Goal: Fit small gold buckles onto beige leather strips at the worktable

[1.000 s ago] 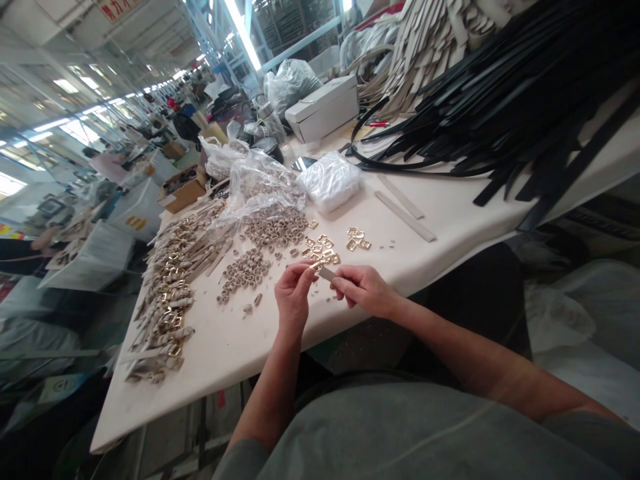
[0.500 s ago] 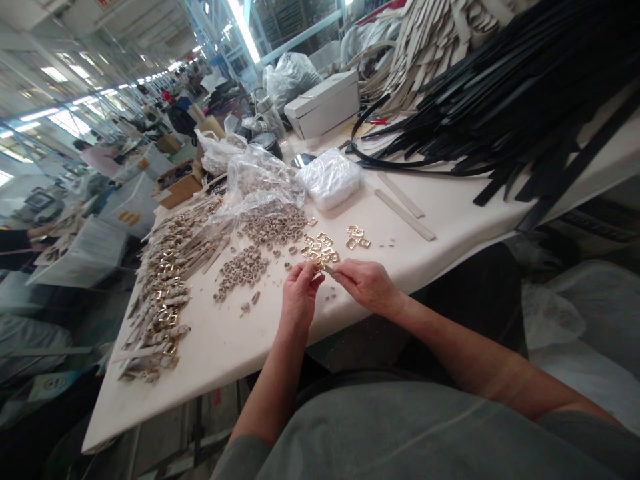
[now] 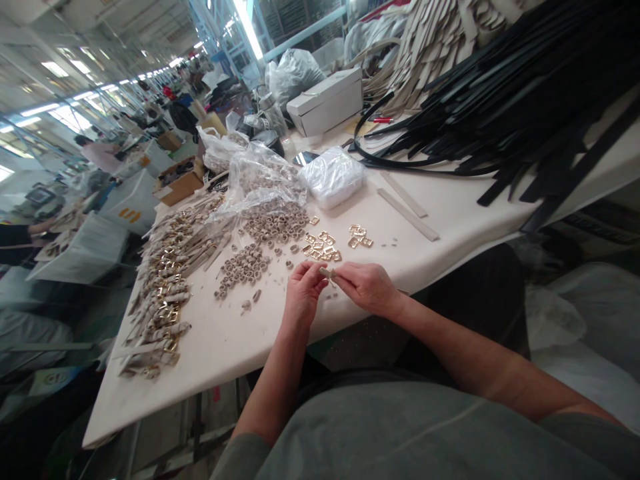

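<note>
Near the table's front edge, my left hand pinches the end of a small beige strap. My right hand grips the same strap from the other side, its fingers pressed together. A small gold piece shows between the fingertips, too small to make out well. Just beyond my hands lie gold buckles, with a smaller group of buckles to the right. Several beige loops are heaped to the left of my left hand.
Beige straps with gold buckles line the left side of the table. Behind are a clear bag of loops, a white plastic packet and a white box. Black straps cover the right. A person is far left.
The strap end now shows more between my hands, and my left fingers have shifted onto it. The gold piece at the fingertips shows less. The view has moved slightly.
</note>
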`<state>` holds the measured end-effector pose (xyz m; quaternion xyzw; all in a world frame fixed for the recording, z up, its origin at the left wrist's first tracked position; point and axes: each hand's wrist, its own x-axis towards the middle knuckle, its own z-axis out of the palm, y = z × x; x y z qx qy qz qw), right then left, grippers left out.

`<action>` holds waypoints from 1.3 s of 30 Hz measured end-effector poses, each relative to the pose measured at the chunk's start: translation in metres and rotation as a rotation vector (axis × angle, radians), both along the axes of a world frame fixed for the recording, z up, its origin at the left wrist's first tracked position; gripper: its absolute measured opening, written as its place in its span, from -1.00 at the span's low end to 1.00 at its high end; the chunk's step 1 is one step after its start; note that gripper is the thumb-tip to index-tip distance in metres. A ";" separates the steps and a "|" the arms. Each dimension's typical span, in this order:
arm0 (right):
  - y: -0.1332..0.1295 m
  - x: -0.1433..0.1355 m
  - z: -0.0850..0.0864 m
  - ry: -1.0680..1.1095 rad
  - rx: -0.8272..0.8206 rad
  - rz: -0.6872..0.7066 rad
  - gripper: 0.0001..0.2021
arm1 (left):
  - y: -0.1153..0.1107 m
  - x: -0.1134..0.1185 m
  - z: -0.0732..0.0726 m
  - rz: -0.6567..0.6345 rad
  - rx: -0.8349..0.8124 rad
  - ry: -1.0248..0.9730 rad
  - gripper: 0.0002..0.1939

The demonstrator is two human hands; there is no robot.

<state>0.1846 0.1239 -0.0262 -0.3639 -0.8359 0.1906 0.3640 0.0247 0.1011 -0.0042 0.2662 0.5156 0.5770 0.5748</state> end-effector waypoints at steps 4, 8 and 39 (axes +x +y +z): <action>0.001 0.001 0.003 0.031 -0.077 -0.010 -0.67 | -0.003 0.002 -0.002 -0.019 0.064 0.012 -0.63; 0.001 0.004 0.009 0.108 -0.216 0.056 -0.69 | -0.006 0.002 -0.005 -0.091 0.133 0.145 -0.69; -0.005 0.004 0.013 -0.088 -0.107 0.086 -0.74 | -0.008 -0.012 0.003 -0.098 0.117 0.048 -0.69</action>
